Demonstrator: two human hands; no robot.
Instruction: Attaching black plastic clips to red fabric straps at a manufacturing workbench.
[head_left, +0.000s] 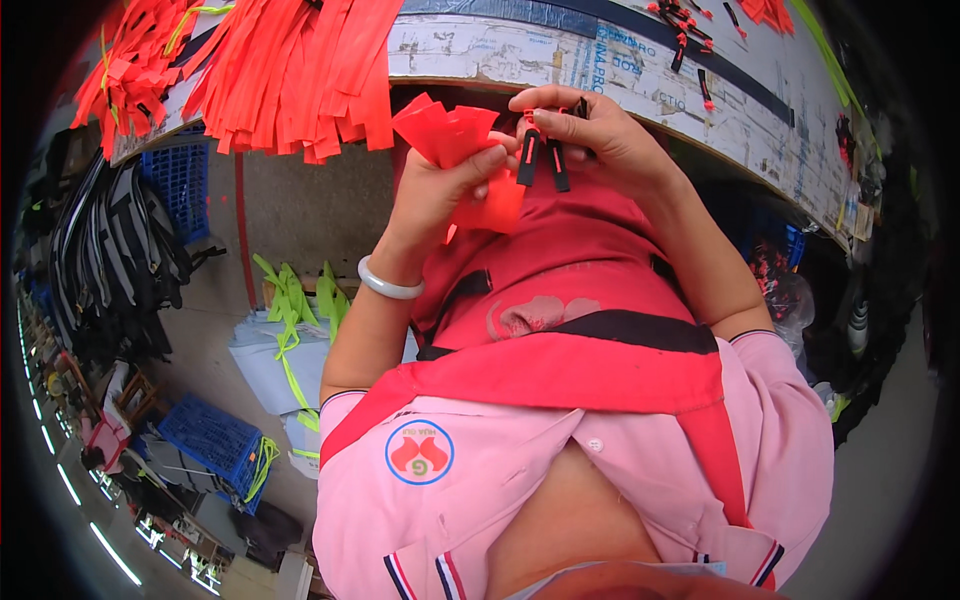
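My left hand (440,195) is closed around a bunch of flat red strips (445,132), whose ends fan out above and below the fist. Close beside it, my right hand (615,138) pinches small black-and-red zipper pulls (528,160) between thumb and fingers. Two of these pulls hang down side by side from the fingertips. The left fingertips come near the pulls, but I cannot tell whether they touch. Both hands are in front of my red apron (570,230), by the table's near edge.
Ahead runs a worn white table (470,45) with a thick pile of red strips (300,80) overhanging its edge. More pulls (706,90) lie at its right. Black-and-grey strips (115,260) hang at left, near blue crates (210,440) and pale sheets (265,365) with yellow-green ties.
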